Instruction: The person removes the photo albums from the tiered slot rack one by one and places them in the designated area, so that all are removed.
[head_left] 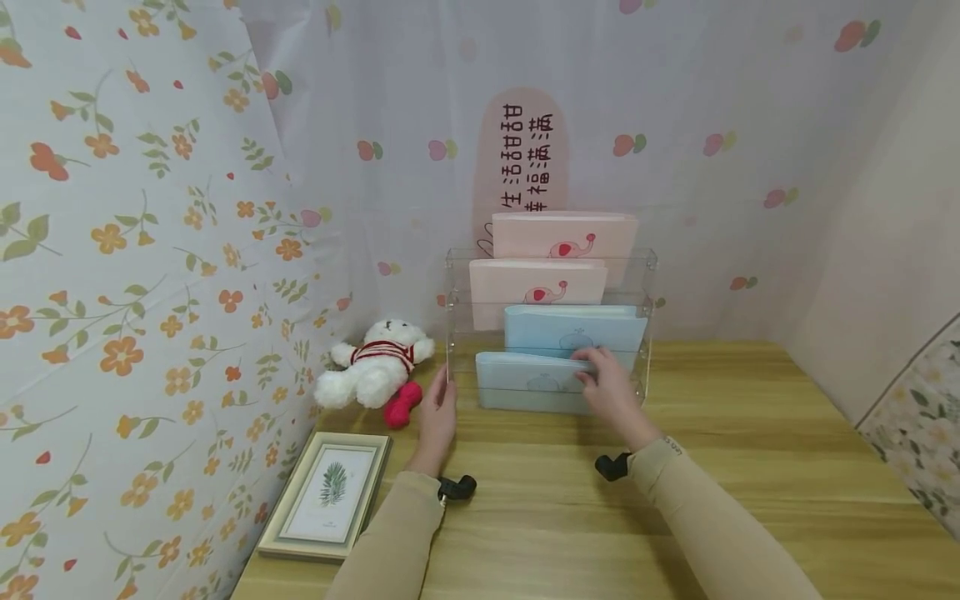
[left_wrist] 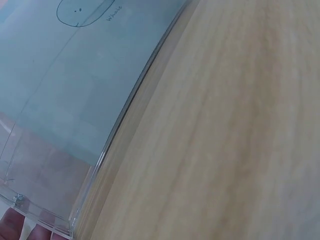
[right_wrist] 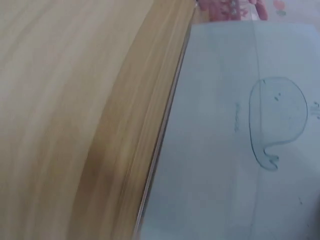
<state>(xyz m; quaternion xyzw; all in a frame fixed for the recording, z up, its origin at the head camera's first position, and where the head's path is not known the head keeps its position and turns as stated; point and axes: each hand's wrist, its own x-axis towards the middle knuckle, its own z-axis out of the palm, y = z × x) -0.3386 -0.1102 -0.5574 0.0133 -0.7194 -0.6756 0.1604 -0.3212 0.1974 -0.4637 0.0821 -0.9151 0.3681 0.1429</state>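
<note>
A clear acrylic rack [head_left: 551,334] stands on the table with its tiers stepped upward to the back. Its front tier holds a pale blue folder [head_left: 517,379] with a whale drawing, which the right wrist view shows close up through the clear panel. My right hand [head_left: 611,392] pinches this folder near its top right corner. Behind it sit another blue folder [head_left: 536,329] and two pink elephant-print folders, one lower [head_left: 498,292] and one at the top back [head_left: 525,235]. My left hand [head_left: 438,417] rests against the rack's left side, fingers extended.
Left of the rack, a white plush toy [head_left: 375,371] in a striped top leans by the patterned wall covering, with a pink-red bow-like object [head_left: 402,405] beside it. A framed leaf picture [head_left: 330,492] lies at the table's left edge. A wall [head_left: 862,208] borders the right.
</note>
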